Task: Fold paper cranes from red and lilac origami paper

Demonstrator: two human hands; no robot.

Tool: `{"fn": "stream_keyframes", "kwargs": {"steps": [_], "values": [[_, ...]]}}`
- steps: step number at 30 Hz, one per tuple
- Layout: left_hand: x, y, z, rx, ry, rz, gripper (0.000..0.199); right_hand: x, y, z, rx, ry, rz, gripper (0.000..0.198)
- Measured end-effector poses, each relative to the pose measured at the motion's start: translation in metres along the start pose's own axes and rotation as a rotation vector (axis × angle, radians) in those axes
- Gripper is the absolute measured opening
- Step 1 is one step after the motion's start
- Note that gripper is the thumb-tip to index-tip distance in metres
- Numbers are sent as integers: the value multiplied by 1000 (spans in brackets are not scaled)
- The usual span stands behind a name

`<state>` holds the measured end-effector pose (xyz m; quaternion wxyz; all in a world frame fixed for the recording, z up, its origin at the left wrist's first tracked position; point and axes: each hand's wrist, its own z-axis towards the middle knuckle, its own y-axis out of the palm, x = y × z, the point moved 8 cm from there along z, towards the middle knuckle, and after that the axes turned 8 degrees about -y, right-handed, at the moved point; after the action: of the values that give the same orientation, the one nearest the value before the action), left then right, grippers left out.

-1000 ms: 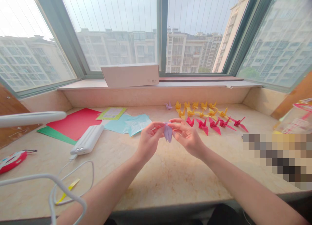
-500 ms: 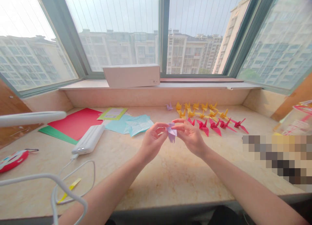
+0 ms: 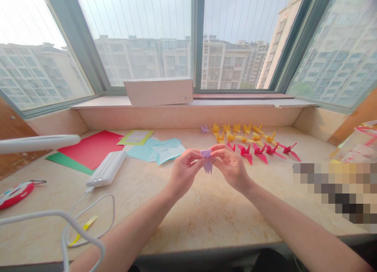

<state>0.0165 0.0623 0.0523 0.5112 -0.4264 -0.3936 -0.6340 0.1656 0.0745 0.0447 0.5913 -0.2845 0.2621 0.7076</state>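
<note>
A small folded piece of lilac origami paper point(image 3: 207, 167) is held above the counter, its two narrow points hanging downward. My left hand point(image 3: 187, 166) pinches its left edge between thumb and fingers. On the opposite edge, my right hand point(image 3: 229, 162) grips it the same way. Beyond my hands stand several red paper cranes point(image 3: 259, 151) and, behind those, several yellow paper cranes point(image 3: 244, 138). One lilac paper crane point(image 3: 204, 128) sits at the back, left of the yellow ones.
Left on the counter point(image 3: 194, 225) lie light blue paper point(image 3: 167, 151), red paper point(image 3: 91, 148), green paper point(image 3: 69, 163) and a white power bank point(image 3: 107, 170) with a cable point(image 3: 114, 209). A white box point(image 3: 159, 92) stands on the sill. A clear container point(image 3: 357, 144) is far right.
The flap across the top of the lilac paper now lies flatter and wider between my fingertips. Both hands keep nearly the same place, with the right thumb now pressed lower against the paper.
</note>
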Motion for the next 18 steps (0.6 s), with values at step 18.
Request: {"fn": "stream_keyframes", "kwargs": {"steps": [18], "values": [[6,-3,-1,55,80,229,12,-25,1,-2,-15,-169,-306,10]]}}
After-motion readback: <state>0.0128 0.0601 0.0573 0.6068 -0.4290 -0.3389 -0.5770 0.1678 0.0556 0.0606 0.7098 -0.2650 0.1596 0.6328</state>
